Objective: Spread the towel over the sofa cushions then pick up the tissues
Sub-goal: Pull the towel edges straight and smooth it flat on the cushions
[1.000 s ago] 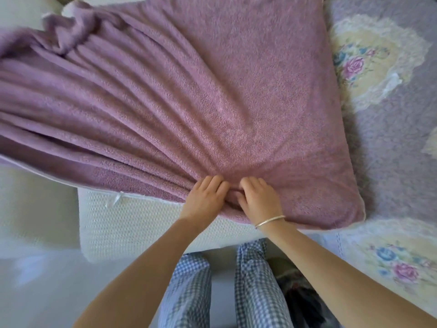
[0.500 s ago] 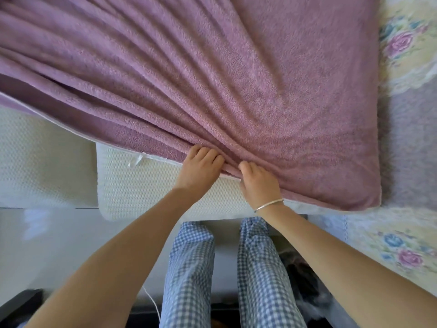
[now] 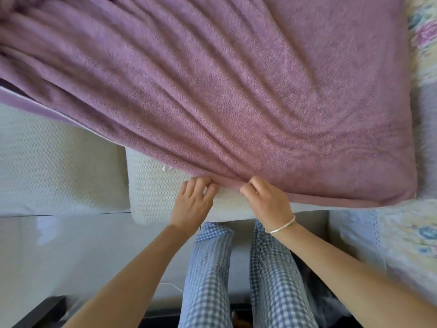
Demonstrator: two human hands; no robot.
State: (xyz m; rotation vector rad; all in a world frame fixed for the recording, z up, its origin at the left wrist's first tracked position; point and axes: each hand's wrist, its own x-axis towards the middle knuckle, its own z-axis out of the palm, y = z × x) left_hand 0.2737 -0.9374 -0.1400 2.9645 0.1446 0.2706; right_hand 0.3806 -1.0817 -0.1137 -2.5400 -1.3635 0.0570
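Down at the bottom centre of the frame, your left hand and right hand sit close together on the near hem of the mauve towel. Your right fingers are curled shut on the hem, pinching it; your left fingers curl at the same edge, though whether they have really clamped cloth you cannot tell from here.

The towel fills the upper frame, and its right half lies flat on the sofa cushions, corner squared off at lower right. Its left half is bunched into long ridges fanning away from your hands toward the upper left, so the spreading looks roughly half done. A cream cushion shows bare at middle left, with another beside it. No tissues in sight, so that step is all ahead of you.

Room to work lies leftward: the hem runs diagonally up to the left edge, with open cushion under it. On the right, the floral cover borders the towel closely, so there's little slack that way.
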